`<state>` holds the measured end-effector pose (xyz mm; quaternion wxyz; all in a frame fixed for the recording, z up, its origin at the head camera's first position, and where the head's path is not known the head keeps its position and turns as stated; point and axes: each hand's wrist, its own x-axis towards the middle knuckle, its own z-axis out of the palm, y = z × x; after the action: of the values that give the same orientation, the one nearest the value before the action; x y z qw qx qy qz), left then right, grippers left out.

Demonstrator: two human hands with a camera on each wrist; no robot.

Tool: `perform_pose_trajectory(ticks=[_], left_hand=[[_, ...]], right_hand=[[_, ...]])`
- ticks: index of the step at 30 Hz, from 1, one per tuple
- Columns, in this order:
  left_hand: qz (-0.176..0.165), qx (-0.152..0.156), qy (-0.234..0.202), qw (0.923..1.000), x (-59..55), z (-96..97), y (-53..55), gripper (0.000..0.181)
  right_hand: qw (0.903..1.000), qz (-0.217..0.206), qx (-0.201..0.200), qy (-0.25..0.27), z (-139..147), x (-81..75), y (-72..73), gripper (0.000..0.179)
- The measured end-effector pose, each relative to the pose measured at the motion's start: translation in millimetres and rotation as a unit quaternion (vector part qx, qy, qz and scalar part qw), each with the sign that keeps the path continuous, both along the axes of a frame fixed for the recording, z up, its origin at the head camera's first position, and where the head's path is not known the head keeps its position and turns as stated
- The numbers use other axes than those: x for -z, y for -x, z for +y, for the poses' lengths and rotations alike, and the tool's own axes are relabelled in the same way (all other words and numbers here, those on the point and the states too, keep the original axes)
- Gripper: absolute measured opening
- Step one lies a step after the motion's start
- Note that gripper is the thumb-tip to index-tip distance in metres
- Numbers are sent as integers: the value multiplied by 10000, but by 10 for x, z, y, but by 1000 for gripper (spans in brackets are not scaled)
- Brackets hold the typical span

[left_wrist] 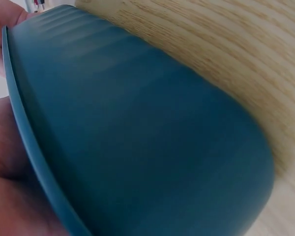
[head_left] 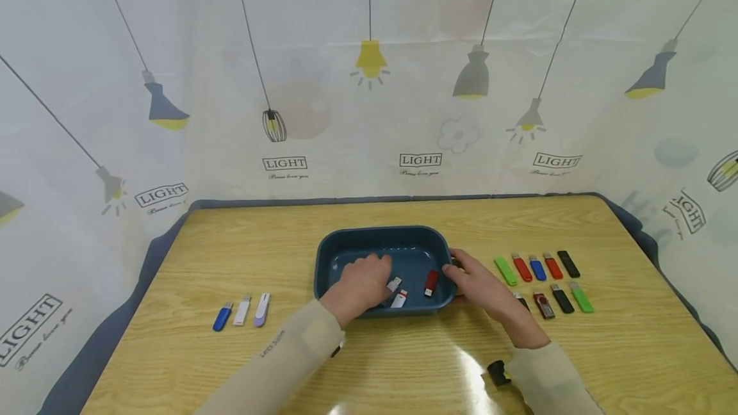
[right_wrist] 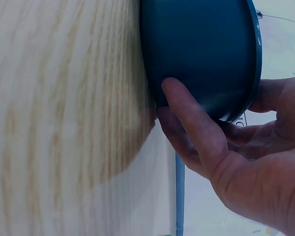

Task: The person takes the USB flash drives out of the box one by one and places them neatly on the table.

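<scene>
A dark blue plastic bin (head_left: 415, 258) stands on the table. My left hand (head_left: 363, 282) reaches down into it, its fingertips hidden behind the hand, so whether they hold anything is not visible. Beside that hand lie a silver-ended USB stick (head_left: 394, 284) and a white one with a red edge (head_left: 399, 299). A dark red USB stick (head_left: 431, 282) rests nearer the bin's right end. My right hand (head_left: 475, 284) grips that end, thumb at the rim and fingers against the outer wall (right_wrist: 201, 54). The left wrist view shows mostly the bin's outer side (left_wrist: 137, 113).
Left of the bin lie a blue USB stick (head_left: 221, 317), a white one (head_left: 242, 311) and a white-and-lilac one (head_left: 262, 310). On the right, several more form two rows, among them a green one (head_left: 505, 271) and a black one (head_left: 568, 263). A printed curtain (head_left: 369, 133) hangs behind the table.
</scene>
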<state>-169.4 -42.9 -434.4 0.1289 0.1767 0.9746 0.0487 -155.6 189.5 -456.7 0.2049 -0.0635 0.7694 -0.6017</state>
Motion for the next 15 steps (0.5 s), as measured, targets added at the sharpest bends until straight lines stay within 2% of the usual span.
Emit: perform_pose_trajectory(ticks=[4, 6, 12, 15], left_hand=[[95, 15, -71, 9999, 6, -44, 5, 29], [79, 10, -111, 9999, 7, -59, 8, 29], [16, 3, -262, 9997, -10, -19, 9, 54], [77, 11, -287, 9996, -22, 19, 10, 59]], right_hand=[[10000, -31, -17, 33, -13, -3, 3, 55], [10000, -40, -17, 43, -14, -6, 2, 55], [9999, -46, -42, 89, 0, -5, 3, 55], [9999, -37, -56, 116, 2, -3, 2, 56]])
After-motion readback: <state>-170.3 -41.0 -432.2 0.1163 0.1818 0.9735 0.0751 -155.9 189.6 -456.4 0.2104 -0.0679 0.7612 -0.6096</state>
